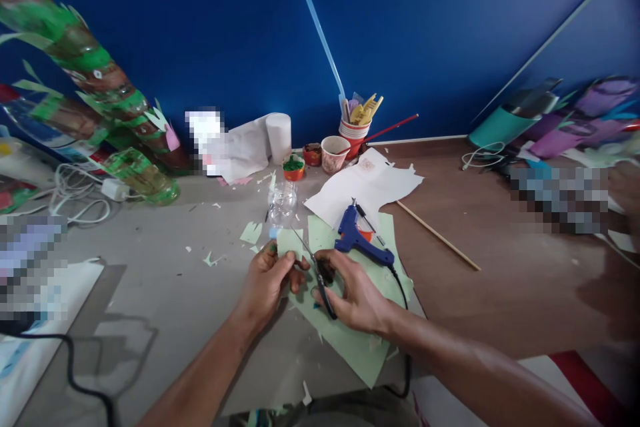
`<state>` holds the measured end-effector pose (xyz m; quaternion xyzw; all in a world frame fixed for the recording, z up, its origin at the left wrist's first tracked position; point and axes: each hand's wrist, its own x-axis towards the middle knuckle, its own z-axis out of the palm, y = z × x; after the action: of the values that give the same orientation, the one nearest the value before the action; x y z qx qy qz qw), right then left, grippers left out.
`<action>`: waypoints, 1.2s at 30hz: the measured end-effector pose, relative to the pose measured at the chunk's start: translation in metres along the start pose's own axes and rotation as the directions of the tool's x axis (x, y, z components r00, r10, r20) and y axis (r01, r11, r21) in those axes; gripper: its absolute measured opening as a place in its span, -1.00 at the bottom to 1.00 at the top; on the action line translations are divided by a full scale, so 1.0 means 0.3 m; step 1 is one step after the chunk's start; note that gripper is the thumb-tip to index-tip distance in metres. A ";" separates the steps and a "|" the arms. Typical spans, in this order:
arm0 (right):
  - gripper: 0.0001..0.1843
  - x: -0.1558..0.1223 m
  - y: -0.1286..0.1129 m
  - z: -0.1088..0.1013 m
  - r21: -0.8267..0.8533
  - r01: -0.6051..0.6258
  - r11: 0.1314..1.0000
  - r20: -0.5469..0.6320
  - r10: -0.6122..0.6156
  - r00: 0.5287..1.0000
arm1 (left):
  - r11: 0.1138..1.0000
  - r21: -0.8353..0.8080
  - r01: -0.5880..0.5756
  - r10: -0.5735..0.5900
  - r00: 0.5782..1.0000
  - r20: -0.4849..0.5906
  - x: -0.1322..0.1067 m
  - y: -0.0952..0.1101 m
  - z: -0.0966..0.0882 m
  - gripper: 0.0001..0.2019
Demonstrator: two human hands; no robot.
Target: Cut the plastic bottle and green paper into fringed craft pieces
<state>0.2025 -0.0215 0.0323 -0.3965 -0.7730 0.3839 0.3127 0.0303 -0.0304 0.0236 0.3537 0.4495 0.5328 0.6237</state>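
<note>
Between the thumb and fingers of my left hand (267, 283) is a small piece of pale green paper (290, 242). My right hand (356, 290) grips a pair of scissors (320, 275) by the dark handles, the blades pointing up and left at the right edge of that piece. A larger sheet of green paper (345, 340) lies under my right hand. On it, just beyond the hand, rests a blue glue gun (355, 240) with a black cord. Beyond my left hand a clear plastic bottle (283, 203) lies on the table, a cut green scrap (251, 233) beside it.
At the back stand a paper cup of brushes (355, 130), a stained cup (335, 155), a green paint pot (293, 167) and a white roll (279, 137). A wooden stick (440, 237) lies right. Painted bottle trunks (115, 93) and white cables (83, 197) fill the left.
</note>
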 end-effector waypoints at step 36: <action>-0.65 -0.007 0.005 0.034 -0.068 -0.030 0.997 -0.031 0.028 0.999 | 0.993 -0.066 0.096 -0.097 0.995 -0.007 -0.010 0.006 0.015 -0.82</action>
<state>0.1959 -0.0261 0.0255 -0.4239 -0.7751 0.3558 0.3048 0.0337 -0.0328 0.0275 0.3084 0.4515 0.5180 0.6578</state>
